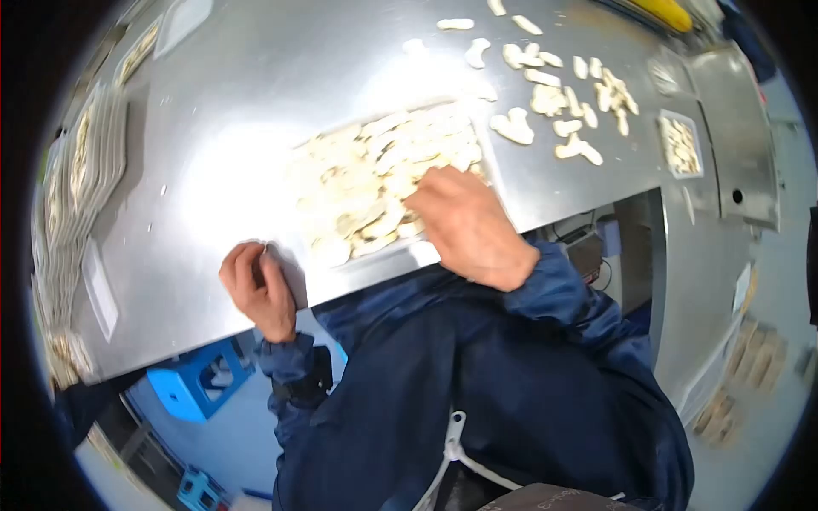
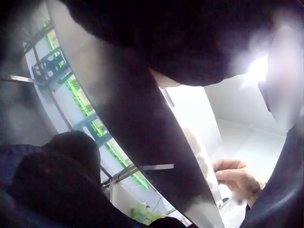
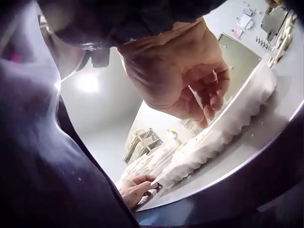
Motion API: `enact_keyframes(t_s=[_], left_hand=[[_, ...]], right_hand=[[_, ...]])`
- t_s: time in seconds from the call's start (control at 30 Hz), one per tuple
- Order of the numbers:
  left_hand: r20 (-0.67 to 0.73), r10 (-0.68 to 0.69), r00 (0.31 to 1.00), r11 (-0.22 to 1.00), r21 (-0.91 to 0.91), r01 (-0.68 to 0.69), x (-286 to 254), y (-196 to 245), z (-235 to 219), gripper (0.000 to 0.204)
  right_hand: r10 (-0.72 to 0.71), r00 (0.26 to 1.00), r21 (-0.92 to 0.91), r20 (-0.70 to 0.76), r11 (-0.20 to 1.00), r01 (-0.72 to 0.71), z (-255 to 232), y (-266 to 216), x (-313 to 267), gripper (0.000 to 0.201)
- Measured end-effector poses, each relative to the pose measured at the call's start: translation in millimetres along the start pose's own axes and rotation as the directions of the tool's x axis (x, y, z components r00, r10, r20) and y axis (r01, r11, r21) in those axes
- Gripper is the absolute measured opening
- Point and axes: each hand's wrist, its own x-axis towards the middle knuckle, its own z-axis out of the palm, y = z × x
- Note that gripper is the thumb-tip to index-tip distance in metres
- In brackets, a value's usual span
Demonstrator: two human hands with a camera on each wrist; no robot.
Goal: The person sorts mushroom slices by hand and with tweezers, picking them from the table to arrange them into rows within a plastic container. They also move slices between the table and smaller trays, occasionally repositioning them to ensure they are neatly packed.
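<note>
A shallow white tray lies near the front edge of the steel table, filled with pale, thin food slices. My right hand reaches over the tray's right half with its fingers bent down at the slices. In the right wrist view, the thumb and fingertips of that right hand come together close over the tray's wavy side; I cannot tell whether a slice is between them. Left of the tray, my left hand rests at the table edge, fingers loosely curled and holding nothing visible.
Loose slices lie scattered at the back right. A small filled tray stands further right. Stacked trays line the left side, near a flat white piece. Below the table is a blue stool.
</note>
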Motion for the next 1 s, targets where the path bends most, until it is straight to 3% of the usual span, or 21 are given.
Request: enact_keyframes(t_s=[0.17, 0.33, 0.43, 0.5, 0.57, 0.63, 0.73, 0.83, 0.87, 1.0], left_hand=[[0.048, 0.059, 0.997, 0.989, 0.133, -0.065, 1, -1, -4, 0.011], [0.055, 0.044, 0.997, 0.993, 0.107, -0.050, 2, 2, -5, 0.012], [0.038, 0.079, 0.996, 0.990, 0.111, -0.083, 1, -2, -4, 0.011], [0.048, 0.051, 0.998, 0.994, 0.094, -0.055, 1, -1, -3, 0.011], [0.055, 0.036, 0.998, 0.994, 0.101, -0.042, 1, -1, -4, 0.011], [0.059, 0.049, 0.997, 0.992, 0.113, -0.056, 0, -3, -4, 0.011], [0.055, 0.068, 0.996, 0.988, 0.138, -0.075, 1, -2, -3, 0.010], [0.057, 0.086, 0.995, 0.980, 0.177, -0.095, 2, -1, -3, 0.010], [0.064, 0.082, 0.995, 0.981, 0.173, -0.092, 2, -1, -3, 0.010], [0.074, 0.075, 0.994, 0.984, 0.157, -0.086, 3, -3, -3, 0.011]], right_hand=[[-0.008, 0.999, 0.036, -0.035, 0.999, 0.009, 4, -1, -4, 0.016], [0.000, 0.997, 0.006, -0.073, 1.000, 0.000, -6, 5, -5, 0.014], [0.000, 0.941, -0.125, -0.339, 0.991, -0.045, -45, 36, -8, 0.015], [0.049, 0.869, -0.238, -0.492, 0.953, -0.189, -81, 82, -16, 0.012], [0.225, 0.812, -0.313, -0.539, 0.841, -0.441, -122, 119, -29, 0.008], [0.249, 0.832, -0.428, -0.495, 0.763, -0.484, -148, 146, -41, 0.009], [0.452, 0.796, -0.325, -0.402, 0.743, -0.585, -151, 146, -43, 0.014], [0.478, 0.792, -0.264, -0.380, 0.765, -0.588, -126, 138, -29, 0.027], [0.538, 0.775, -0.283, -0.332, 0.727, -0.626, -121, 134, -20, 0.039], [0.579, 0.762, -0.403, -0.291, 0.648, -0.646, -105, 137, 2, 0.046]])
